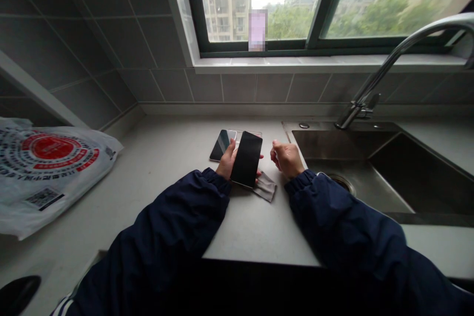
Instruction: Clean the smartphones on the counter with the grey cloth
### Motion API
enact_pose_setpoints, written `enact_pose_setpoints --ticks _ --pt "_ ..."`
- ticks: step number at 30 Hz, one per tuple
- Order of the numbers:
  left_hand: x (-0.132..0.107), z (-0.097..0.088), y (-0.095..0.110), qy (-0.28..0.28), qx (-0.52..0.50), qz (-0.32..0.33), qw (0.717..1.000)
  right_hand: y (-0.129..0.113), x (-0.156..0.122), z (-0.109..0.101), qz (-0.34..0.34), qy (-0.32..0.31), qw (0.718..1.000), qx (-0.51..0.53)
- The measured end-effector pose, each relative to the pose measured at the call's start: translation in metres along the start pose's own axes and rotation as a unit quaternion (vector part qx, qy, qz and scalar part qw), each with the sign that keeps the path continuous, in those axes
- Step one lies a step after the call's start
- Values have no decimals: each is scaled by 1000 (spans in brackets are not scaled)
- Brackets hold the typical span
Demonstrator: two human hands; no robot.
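Nearest, dark navy sleeves (174, 217) reach in over the pale counter (166, 143), with a black rounded thing (20, 292) at the lower left corner, only partly shown. A grey folded cloth (267, 187) lies on the counter, partly hidden by the black smartphone (247, 160) in the left hand (226, 160); that grip is closed around it, thumb on one side edge and fingertips at the other, its dark screen facing up. Just across, apart from the phone, the right hand (288, 156) has its fingers curled into a fist; whether anything is inside, I cannot tell. A second smartphone (222, 145) lies flat beyond the left hand. Off left sits a printed white plastic bag (55, 170); to the right, a steel sink (381, 187) with a curved chrome tap (385, 61) behind. Farthest is a dark-framed window (321, 7).
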State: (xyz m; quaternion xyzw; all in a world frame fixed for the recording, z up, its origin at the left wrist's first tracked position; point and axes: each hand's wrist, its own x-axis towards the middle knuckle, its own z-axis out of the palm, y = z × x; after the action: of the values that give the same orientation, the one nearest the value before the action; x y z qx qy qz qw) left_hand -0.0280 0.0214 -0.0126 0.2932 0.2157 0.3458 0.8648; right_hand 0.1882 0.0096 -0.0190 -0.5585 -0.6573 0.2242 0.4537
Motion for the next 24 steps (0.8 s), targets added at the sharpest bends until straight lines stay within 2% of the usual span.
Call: enact_pose_setpoints --ticks 5,9,18,22,24 --pt "0 -1 0 -2 30 4 1000 -5 -1 0 10 22 999 23" --pt "0 0 1 -11 33 15 999 -10 -2 -1 11 14 999 27" --pt "-2 0 4 2 10 23 1000 -19 -6 -4 -7 -35 997 65" --pt "-3 2 5 16 24 22 999 -23 -7 -5 -30 -98 993 66" --pt "-2 2 5 20 24 24 999 -25 -8 -4 -37 -108 991 65"
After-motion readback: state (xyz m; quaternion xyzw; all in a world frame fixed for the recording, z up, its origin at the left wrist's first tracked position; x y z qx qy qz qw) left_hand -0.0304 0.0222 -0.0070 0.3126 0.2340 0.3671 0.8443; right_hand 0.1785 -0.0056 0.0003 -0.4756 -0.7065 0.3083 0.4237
